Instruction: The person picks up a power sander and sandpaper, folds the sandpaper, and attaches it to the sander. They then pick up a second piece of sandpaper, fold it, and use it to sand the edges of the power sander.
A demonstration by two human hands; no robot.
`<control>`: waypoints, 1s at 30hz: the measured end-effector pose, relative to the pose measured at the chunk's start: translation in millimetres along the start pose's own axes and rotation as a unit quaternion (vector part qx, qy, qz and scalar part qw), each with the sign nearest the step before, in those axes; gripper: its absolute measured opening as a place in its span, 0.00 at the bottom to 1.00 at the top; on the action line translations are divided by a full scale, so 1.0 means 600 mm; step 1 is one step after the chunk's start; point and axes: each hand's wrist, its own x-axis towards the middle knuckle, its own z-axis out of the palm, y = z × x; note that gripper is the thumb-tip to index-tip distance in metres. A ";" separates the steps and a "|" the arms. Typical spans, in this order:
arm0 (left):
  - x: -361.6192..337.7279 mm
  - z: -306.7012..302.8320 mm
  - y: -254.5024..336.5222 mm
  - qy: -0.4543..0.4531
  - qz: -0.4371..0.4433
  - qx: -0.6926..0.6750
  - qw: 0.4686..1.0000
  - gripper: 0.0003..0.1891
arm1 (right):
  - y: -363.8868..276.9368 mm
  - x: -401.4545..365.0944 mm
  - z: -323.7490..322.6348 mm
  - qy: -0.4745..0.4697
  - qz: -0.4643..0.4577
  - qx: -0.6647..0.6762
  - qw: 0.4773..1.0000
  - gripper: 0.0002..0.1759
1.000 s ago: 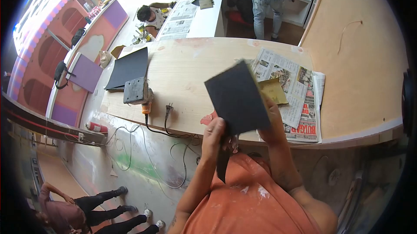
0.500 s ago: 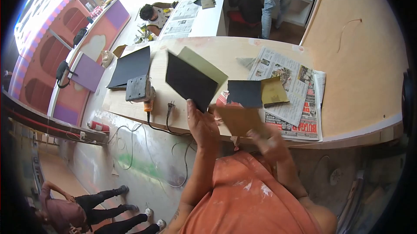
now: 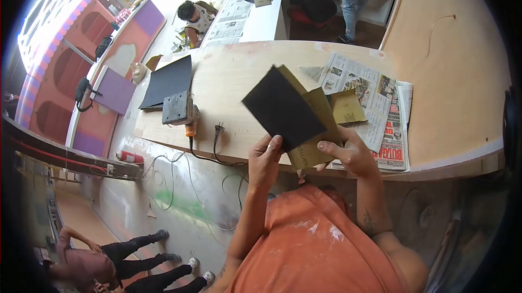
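In my left hand [image 3: 264,163], closed with the thumb on top, is a black sheet of sandpaper [image 3: 284,109], with a tan-backed layer showing along its far edge. My right hand [image 3: 350,151] pinches a second sandpaper piece [image 3: 314,154], tan backing up with printed letters. The two pieces overlap in front of me, above the near edge of the wooden tabletop [image 3: 234,83]. Behind my right hand, a folded tan sandpaper piece [image 3: 348,107] lies on the newspaper [image 3: 375,121].
At the left of the tabletop lie large dark sheets [image 3: 168,82], a power sander [image 3: 178,109] and its plug [image 3: 218,130]. Cords hang to the floor. People work around a newspaper-covered table [image 3: 231,23] beyond. Another person [image 3: 81,255] stands at lower left.
My hands have come together, and the tan piece in my right hand now overlaps the black one in my left. Both pieces have shifted right.
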 end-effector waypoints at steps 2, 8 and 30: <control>-0.002 0.011 0.003 0.011 -0.012 0.000 1.000 0.11 | 0.017 0.004 -0.005 -0.017 0.022 0.023 0.999 0.20; 0.006 -0.004 -0.005 0.054 -0.008 -0.042 0.998 0.10 | 0.031 0.005 -0.009 0.024 -0.007 0.094 0.995 0.31; 0.013 0.002 0.024 0.043 -0.047 -0.013 0.998 0.11 | 0.076 0.028 0.022 0.040 -0.036 0.018 0.998 0.10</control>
